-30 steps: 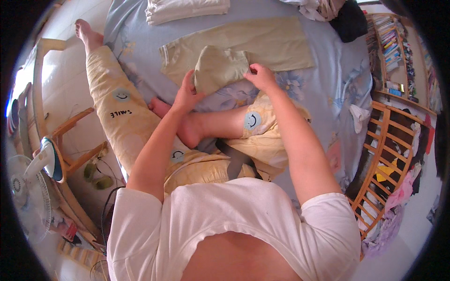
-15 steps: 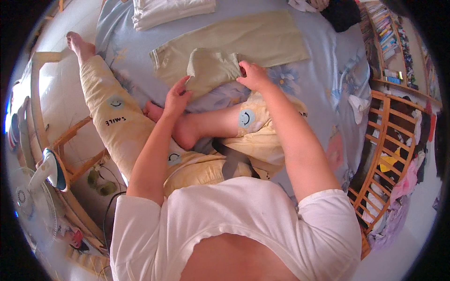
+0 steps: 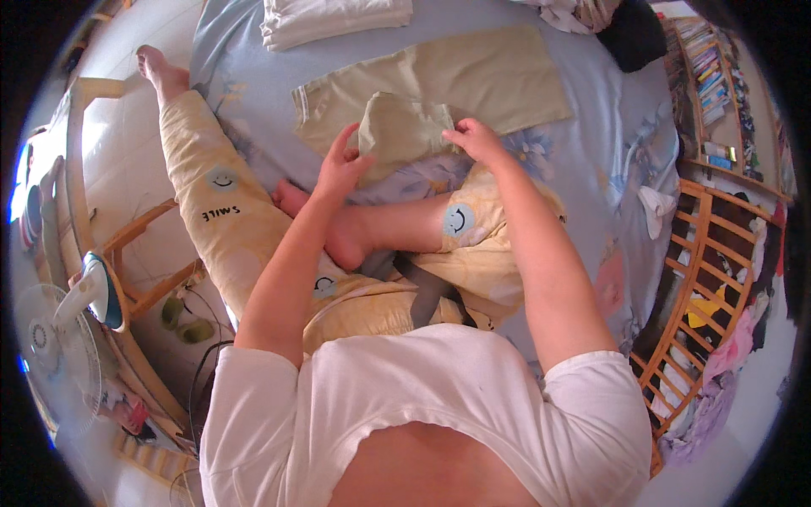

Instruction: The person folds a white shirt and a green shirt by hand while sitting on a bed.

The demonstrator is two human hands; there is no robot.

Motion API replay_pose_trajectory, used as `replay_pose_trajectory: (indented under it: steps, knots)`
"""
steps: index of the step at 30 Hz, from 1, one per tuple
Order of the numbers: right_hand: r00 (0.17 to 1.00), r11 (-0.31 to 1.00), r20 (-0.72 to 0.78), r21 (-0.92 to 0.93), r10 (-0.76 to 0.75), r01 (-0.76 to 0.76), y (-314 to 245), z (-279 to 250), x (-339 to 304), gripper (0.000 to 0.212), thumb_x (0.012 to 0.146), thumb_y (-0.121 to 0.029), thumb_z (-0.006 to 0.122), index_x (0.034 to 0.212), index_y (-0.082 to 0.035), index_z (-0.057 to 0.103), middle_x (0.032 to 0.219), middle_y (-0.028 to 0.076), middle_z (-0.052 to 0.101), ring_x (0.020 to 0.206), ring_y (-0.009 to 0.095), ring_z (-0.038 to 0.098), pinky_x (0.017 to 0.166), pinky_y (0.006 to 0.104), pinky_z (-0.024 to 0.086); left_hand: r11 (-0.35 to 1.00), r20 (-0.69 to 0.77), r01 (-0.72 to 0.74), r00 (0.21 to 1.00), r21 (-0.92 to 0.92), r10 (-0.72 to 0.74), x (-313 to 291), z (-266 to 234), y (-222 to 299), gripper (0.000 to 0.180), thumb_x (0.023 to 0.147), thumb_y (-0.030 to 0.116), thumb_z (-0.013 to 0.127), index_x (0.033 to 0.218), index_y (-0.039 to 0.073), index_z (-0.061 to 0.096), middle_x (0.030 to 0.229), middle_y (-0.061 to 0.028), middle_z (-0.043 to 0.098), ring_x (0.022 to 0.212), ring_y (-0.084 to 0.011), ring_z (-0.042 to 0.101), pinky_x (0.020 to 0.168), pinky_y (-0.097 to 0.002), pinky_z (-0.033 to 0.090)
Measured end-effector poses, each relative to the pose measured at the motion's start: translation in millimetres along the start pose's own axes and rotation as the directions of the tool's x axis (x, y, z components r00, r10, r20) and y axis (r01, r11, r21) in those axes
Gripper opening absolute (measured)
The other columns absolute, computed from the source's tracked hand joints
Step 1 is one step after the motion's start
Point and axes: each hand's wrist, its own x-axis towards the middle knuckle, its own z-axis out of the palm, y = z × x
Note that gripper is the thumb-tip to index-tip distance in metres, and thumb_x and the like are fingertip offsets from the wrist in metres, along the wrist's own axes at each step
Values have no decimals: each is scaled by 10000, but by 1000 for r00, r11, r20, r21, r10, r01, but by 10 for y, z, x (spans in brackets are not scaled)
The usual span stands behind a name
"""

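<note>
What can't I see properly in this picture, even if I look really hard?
All in the head view:
Green cloth: its underside, hidden by its own top layer.
Right hand: the palm, hidden by the hand's back.
White folded pile: far end, cut off by the top edge.
Books: covers, too small.

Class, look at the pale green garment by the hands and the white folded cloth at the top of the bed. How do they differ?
Colour: the pale green garment is green; the white folded cloth is white.
Pose: the garment lies stretched out with one part turned back; the cloth is folded in layers.
Hands: both hands are at the garment; neither is at the cloth.
Shared: both lie on the blue bedsheet.
</note>
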Motion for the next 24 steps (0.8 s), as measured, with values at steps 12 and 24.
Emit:
replay_pose_trajectory:
  steps: [12, 24]
  knots:
    - [993, 999, 110, -41, 36, -31, -99, -49, -10, 496, 706, -481, 674, 994, -79, 634, 950, 111, 657, 906, 244, 607, 811, 371, 433, 982, 62, -186, 981, 35, 184, 327, 64, 27, 450, 808, 40, 567, 1241, 159, 552, 1018, -36, 623, 836, -150, 585, 719, -260, 463]
    - [997, 995, 14, -60, 82, -81, -99, -7, 72, 445, 727, -501, 636, 990, -142, 640, 936, 59, 670, 918, 252, 609, 872, 431, 382, 875, -220, -201, 921, 440, 322, 385, -27, -38, 575, 761, 116, 602, 1309, 117, 430, 1204, -136, 539, 860, -235, 601, 773, -334, 480]
